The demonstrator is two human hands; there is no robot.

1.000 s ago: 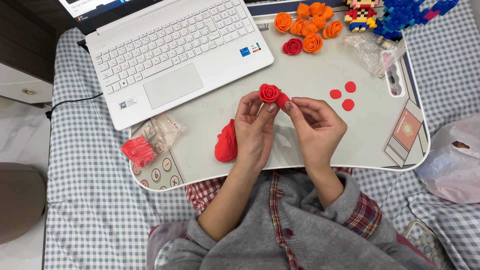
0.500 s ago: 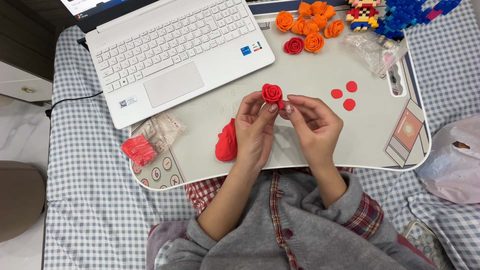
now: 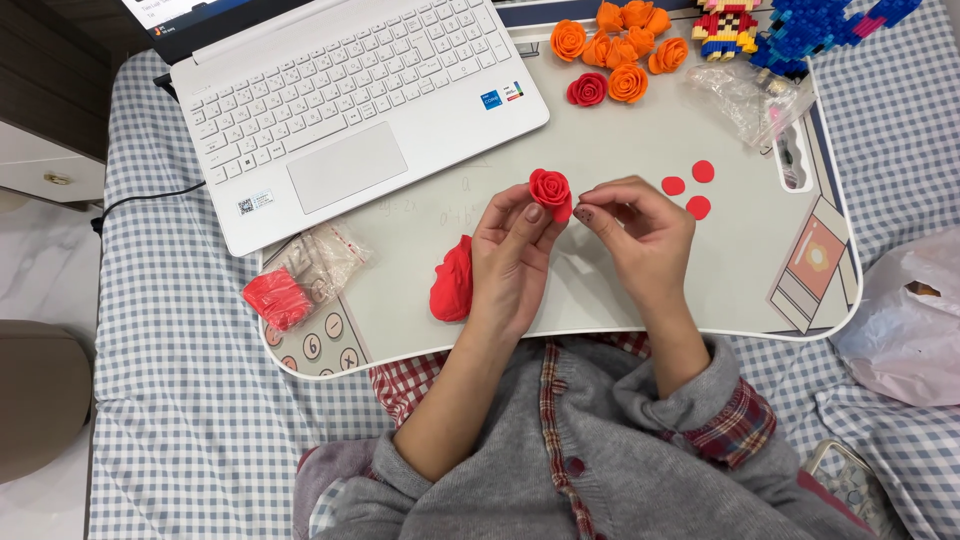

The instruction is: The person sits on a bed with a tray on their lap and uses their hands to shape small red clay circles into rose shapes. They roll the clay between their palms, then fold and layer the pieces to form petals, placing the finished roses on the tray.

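While both hands (image 3: 575, 235) pinch a clay rose (image 3: 550, 188), the lap tray (image 3: 640, 290) rests on checked bedding (image 3: 180, 420).

Single head-worn camera, looking steeply down from above person's chest. Near view: lap tray (image 3: 800, 330) fills most of frame, forearms enter from bottom edge. Laptop (image 3: 340, 110) cut off at top, checked bedding (image 3: 180, 420) at both sides. No second view to overlap.
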